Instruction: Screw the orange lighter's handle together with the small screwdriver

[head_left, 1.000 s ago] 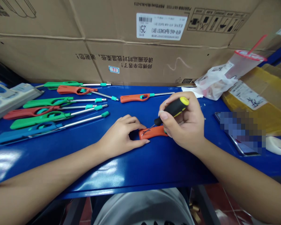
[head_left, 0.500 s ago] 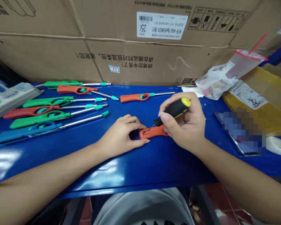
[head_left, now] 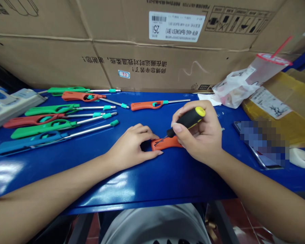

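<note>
My left hand [head_left: 134,146] grips the left end of an orange lighter [head_left: 165,143] that lies on the blue table, thumb on the near side and forefinger on the far side. In my right hand [head_left: 202,135] is a black and yellow screwdriver [head_left: 189,121], tilted down to the left. Its thin tip meets the lighter's handle near the dark slot at the left end. The lighter's right part is hidden under my right hand. Just beyond lies another orange lighter [head_left: 147,106] with a metal tube.
Several long lighters, among them a blue one [head_left: 30,143], lie at the left near a white power strip [head_left: 17,105]. A cardboard box [head_left: 66,64] stands along the back. At the right are a phone [head_left: 261,145], a tape roll [head_left: 302,158], a yellow package [head_left: 297,125] and a drink cup [head_left: 266,69].
The screwdriver handle has tipped very slightly, its tip staying on the lighter's left end. Both hands keep nearly the same place.
</note>
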Action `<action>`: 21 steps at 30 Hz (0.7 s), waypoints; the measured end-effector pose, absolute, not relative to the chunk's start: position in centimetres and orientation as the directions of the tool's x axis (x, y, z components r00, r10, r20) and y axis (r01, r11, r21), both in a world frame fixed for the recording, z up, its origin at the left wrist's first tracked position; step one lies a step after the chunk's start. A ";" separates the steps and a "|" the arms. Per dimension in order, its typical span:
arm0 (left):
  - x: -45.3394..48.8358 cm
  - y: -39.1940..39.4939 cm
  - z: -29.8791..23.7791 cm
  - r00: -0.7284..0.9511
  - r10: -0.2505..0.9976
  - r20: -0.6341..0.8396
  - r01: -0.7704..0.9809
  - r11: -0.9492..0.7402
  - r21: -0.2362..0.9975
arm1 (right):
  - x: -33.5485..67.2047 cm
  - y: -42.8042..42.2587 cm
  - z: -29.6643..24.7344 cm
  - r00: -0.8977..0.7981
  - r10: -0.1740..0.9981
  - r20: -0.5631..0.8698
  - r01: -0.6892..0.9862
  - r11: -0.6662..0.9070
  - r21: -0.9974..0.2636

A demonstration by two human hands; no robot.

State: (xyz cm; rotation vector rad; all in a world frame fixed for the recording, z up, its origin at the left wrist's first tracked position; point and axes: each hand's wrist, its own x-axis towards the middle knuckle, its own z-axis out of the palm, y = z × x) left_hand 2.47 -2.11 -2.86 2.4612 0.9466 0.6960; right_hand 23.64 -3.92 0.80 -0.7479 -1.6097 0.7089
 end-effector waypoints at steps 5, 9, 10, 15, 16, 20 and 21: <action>2.5 -2.1 -2.9 0.644 0.704 0.300 0.498 -0.683 0.534 | 23.7 -3.8 0.8 -0.122 0.785 0.607 0.080 0.618 -0.782; 2.5 -2.1 -2.9 0.645 0.703 0.301 0.498 -0.685 0.533 | 23.6 -3.8 0.8 -0.123 0.783 0.610 0.076 0.620 -0.781; 2.5 -2.1 -2.9 0.644 0.704 0.299 0.499 -0.683 0.533 | 23.6 -3.8 0.8 -0.124 0.785 0.607 0.079 0.618 -0.782; 2.5 -2.1 -2.8 0.644 0.709 0.289 0.503 -0.676 0.538 | 23.7 -3.8 0.7 -0.132 0.794 0.593 0.079 0.605 -0.792; 2.6 -2.1 -2.8 0.644 0.710 0.286 0.504 -0.675 0.539 | 23.7 -3.8 0.7 -0.138 0.791 0.597 0.072 0.609 -0.790; 2.6 -2.2 -2.7 0.643 0.710 0.287 0.509 -0.676 0.533 | 23.8 -3.7 0.5 -0.151 0.790 0.595 0.041 0.606 -0.794; 2.6 -2.2 -2.7 0.643 0.710 0.287 0.510 -0.676 0.532 | 23.8 -3.7 0.5 -0.151 0.793 0.590 0.039 0.601 -0.798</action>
